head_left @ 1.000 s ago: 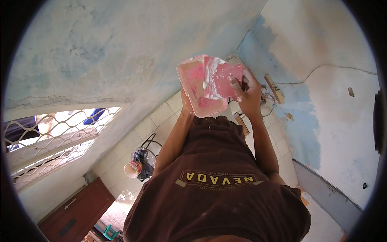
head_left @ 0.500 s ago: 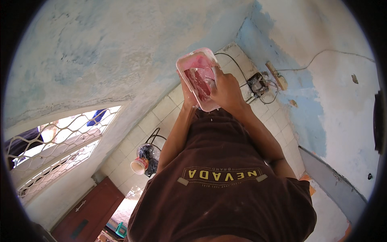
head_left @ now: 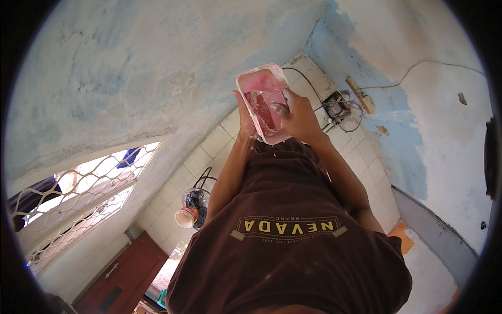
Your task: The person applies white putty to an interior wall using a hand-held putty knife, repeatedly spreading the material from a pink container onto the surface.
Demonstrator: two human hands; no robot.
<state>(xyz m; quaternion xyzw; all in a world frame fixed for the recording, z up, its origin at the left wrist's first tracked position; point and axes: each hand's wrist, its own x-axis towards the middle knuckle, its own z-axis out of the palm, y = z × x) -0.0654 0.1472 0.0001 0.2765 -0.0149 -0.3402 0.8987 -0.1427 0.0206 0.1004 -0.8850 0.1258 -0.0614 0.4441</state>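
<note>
A pink plastic tray (head_left: 256,77), smeared with pale wet material, is held up at chest height by my left hand (head_left: 246,118), whose fingers grip its left side. My right hand (head_left: 298,118) is closed on a pink flat scraper (head_left: 271,98) that sits down inside the tray, with white paste on it and on my thumb. The scraper's lower part is partly hidden by my hand and the paste. Drips hang below the tray's bottom edge, over my brown shirt (head_left: 282,188).
Patchy painted walls (head_left: 130,63) meet above a tiled floor (head_left: 204,152). A grilled window (head_left: 78,193) and a red-brown door (head_left: 120,267) are at left. A bucket with dark plastic (head_left: 192,199) and a cup (head_left: 184,219) stands below. Cables run from a dark object (head_left: 334,107) in the corner.
The scraper, earlier raised across the tray's right side, has gone down into the tray with my right hand. The tray has shifted slightly upward and stands more upright in the view.
</note>
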